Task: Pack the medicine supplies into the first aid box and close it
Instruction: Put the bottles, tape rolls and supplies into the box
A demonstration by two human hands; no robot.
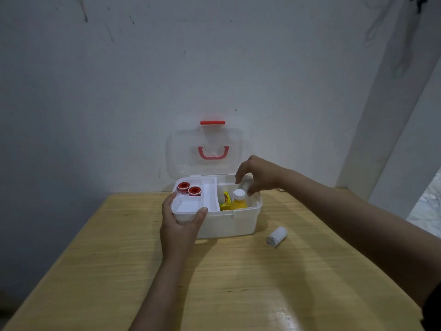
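One head-worn wide-angle view looks forward and down from the near edge of the surface, facing the wall at twelve o'clock, at arm's reach.

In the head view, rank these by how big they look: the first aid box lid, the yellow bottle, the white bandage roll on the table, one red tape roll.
1. Clear lid
2. Yellow bottle and white bandage roll: look alike; the bottle is partly hidden and the roll is nearer, so unranked
3. Red tape roll
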